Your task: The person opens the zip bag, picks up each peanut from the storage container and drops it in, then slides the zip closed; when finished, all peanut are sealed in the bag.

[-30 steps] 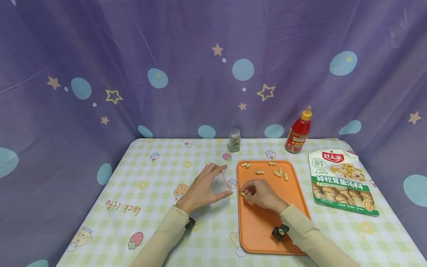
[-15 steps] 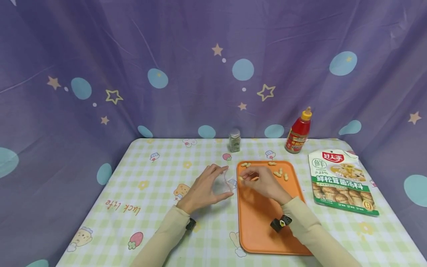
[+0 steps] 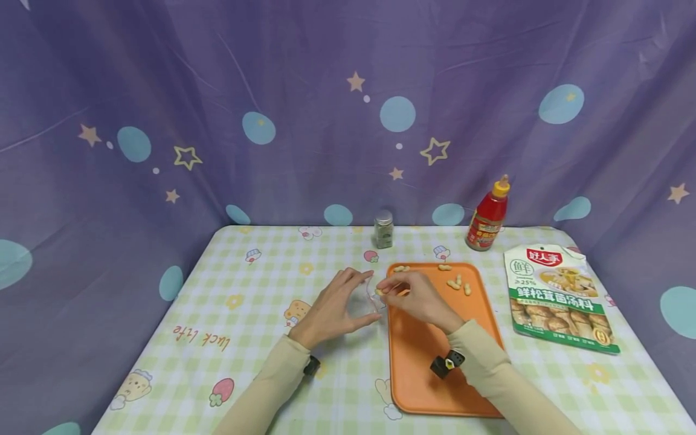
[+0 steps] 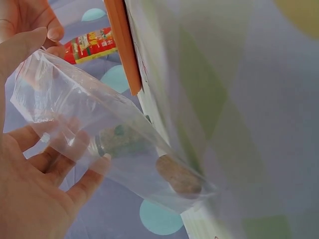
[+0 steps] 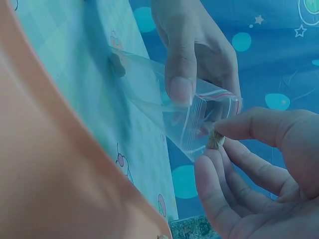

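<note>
My left hand (image 3: 334, 308) holds a clear zip-top bag (image 4: 75, 94) by its mouth, the thumb on one side and the fingers on the other. A peanut (image 4: 178, 174) lies at the bottom of this bag. Between thumb and fingertips, my right hand (image 3: 418, 299) pinches another peanut (image 5: 215, 139) right at the bag's mouth. In the head view the bag is barely visible. More peanuts (image 3: 454, 284) lie at the far end of the orange tray (image 3: 429, 380); the right hand covers part of the tray.
Behind the tray stand a small shaker jar (image 3: 383, 229) with a grey lid and a red sauce bottle (image 3: 487, 217) with a yellow cap. A green and white food pouch (image 3: 560, 296) lies right of the tray. The checked tablecloth (image 3: 217, 296) ends at a purple curtain.
From the tray's left edge, my right hand has lifted a peanut and carried it up and left to the bag's mouth. The left hand and bag have hardly moved.
</note>
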